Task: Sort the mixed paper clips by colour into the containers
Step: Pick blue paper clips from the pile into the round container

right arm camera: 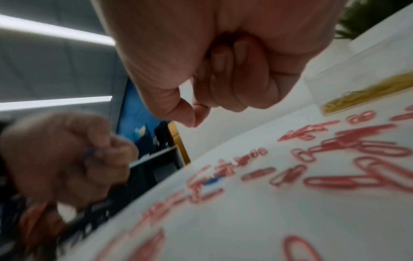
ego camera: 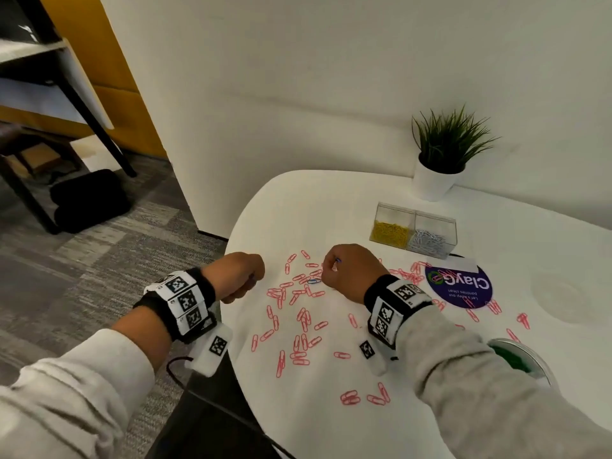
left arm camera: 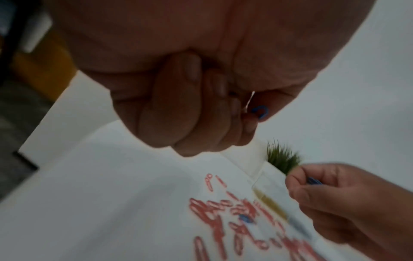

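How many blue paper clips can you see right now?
3: one blue clip held in the left hand, one pinched in the right hand, one lying on the table among the pink clips. More may be hidden inside the fists.

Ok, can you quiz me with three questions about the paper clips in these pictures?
1. True or false: the left hand holds a blue clip.
2. What colour are the clips in the clear box compartment beside the yellow ones? A white, B green, C red.
3. Fill in: most clips loose on the table are ____.

Key: 1 true, a blue clip shows in its curled fingers. 2 A. 3 pink.
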### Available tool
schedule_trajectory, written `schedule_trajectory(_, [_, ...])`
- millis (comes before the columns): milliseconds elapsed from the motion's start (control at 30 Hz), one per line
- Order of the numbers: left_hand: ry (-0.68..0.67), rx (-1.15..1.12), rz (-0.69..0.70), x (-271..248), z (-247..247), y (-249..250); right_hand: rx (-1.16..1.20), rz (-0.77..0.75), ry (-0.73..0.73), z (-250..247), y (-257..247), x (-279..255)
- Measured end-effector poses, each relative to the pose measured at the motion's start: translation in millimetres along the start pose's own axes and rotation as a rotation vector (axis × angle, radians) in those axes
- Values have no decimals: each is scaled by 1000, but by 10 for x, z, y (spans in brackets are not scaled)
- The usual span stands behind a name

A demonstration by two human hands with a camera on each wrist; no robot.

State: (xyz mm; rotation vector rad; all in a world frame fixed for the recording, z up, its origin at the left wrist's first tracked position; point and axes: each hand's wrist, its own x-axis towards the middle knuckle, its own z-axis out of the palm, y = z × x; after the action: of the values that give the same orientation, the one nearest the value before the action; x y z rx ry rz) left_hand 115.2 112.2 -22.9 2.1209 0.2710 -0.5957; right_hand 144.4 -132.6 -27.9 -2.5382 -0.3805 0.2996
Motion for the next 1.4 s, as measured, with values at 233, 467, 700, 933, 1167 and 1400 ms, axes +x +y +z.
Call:
schedule_trajectory(233, [55, 15, 26, 86, 288, 274, 366, 164, 157, -306, 145, -440])
schedule_trajectory(467, [138, 353, 196, 340, 608, 488, 1140, 314, 332, -1028, 549, -1347])
schedule_trajectory(700, [169, 960, 296, 261, 879, 548, 376, 285, 183, -1206, 1074, -2047])
schedule_trajectory(933, [178, 1031, 301, 205, 927, 581, -99, 165, 84, -893, 1395, -2270])
schedule_trajectory(1167, [45, -45, -10, -62, 952, 876, 178, 65, 303, -705, 1634, -2314])
schedule_trajectory(1400, [-130, -309, 22, -531, 1349, 1278, 505, 32, 423, -702, 1683, -2334])
